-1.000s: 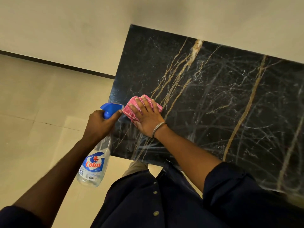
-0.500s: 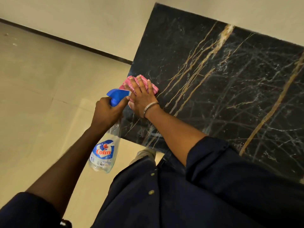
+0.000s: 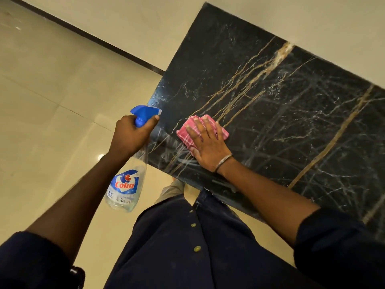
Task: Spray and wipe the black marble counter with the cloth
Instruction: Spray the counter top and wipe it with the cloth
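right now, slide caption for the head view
Right hand presses pink cloth on black marble counter; left hand grips clear blue-triggered spray bottle

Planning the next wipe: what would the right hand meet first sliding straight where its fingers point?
Nothing, seemingly: the right hand and cloth would cross bare marble counter up to its end edge.

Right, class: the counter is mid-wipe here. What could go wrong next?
1. The left hand holds the spray bottle over the glossy floor; stray spray could leave it slippery.
2. The right hand presses the cloth near the end of the counter; a wide stroke might slip off.
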A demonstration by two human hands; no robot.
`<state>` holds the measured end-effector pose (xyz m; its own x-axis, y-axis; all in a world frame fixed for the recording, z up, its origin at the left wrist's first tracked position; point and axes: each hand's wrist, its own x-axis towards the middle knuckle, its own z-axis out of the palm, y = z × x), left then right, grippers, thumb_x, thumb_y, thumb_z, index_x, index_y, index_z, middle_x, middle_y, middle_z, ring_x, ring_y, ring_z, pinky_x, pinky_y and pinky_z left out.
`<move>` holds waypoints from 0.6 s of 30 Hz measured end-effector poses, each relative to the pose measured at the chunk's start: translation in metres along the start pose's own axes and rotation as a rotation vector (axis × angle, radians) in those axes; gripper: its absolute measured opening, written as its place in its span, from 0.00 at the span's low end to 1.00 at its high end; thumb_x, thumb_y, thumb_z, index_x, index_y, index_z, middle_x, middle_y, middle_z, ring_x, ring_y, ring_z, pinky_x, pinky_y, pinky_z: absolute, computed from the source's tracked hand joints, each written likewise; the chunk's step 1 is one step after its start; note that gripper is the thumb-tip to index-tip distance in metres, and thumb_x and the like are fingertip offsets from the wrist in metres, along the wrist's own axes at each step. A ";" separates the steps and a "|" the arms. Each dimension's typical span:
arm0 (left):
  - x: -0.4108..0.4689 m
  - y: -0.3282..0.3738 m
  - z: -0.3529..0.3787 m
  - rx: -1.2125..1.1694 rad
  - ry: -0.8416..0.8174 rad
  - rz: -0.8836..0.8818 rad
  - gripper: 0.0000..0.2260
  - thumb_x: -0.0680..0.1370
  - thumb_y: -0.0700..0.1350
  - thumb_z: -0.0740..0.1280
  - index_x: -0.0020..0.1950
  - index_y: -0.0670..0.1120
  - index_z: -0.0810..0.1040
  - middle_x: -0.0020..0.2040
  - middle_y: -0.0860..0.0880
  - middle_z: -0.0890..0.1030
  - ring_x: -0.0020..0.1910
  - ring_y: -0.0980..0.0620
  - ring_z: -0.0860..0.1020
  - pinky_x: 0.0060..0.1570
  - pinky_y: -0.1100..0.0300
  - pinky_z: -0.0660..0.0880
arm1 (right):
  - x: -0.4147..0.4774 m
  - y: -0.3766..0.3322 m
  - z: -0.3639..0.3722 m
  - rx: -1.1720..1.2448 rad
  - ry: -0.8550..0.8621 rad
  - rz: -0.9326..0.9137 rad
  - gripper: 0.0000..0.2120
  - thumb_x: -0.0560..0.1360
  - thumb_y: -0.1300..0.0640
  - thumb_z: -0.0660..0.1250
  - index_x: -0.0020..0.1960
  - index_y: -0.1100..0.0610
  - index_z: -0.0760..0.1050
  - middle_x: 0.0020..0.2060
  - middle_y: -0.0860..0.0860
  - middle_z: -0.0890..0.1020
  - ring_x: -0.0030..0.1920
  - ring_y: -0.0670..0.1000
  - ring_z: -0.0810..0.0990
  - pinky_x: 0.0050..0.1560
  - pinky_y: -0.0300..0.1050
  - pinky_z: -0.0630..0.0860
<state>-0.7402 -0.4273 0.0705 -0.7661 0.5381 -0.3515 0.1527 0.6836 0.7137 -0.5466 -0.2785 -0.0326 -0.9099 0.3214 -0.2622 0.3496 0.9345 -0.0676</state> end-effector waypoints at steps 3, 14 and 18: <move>-0.001 -0.001 0.001 -0.012 0.029 0.004 0.25 0.77 0.61 0.67 0.46 0.37 0.80 0.35 0.36 0.82 0.35 0.38 0.82 0.44 0.41 0.81 | 0.031 -0.021 -0.009 0.005 -0.018 -0.040 0.33 0.80 0.44 0.53 0.81 0.53 0.49 0.79 0.60 0.51 0.78 0.65 0.47 0.75 0.68 0.45; -0.009 -0.019 -0.016 0.009 0.096 -0.037 0.33 0.73 0.69 0.63 0.43 0.37 0.79 0.35 0.35 0.82 0.35 0.36 0.81 0.43 0.38 0.80 | 0.110 -0.080 -0.040 -0.070 -0.087 -0.273 0.31 0.82 0.43 0.49 0.81 0.51 0.44 0.80 0.56 0.40 0.79 0.61 0.39 0.75 0.66 0.39; -0.015 -0.023 -0.012 -0.015 0.093 -0.041 0.35 0.70 0.71 0.62 0.44 0.37 0.79 0.34 0.35 0.81 0.34 0.35 0.81 0.43 0.38 0.80 | 0.054 -0.057 -0.017 -0.033 -0.044 -0.320 0.34 0.80 0.44 0.52 0.81 0.52 0.44 0.80 0.59 0.46 0.79 0.63 0.44 0.75 0.68 0.44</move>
<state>-0.7400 -0.4569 0.0662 -0.8261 0.4612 -0.3239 0.1109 0.6965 0.7089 -0.6200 -0.3116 -0.0265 -0.9616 0.0044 -0.2745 0.0394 0.9917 -0.1220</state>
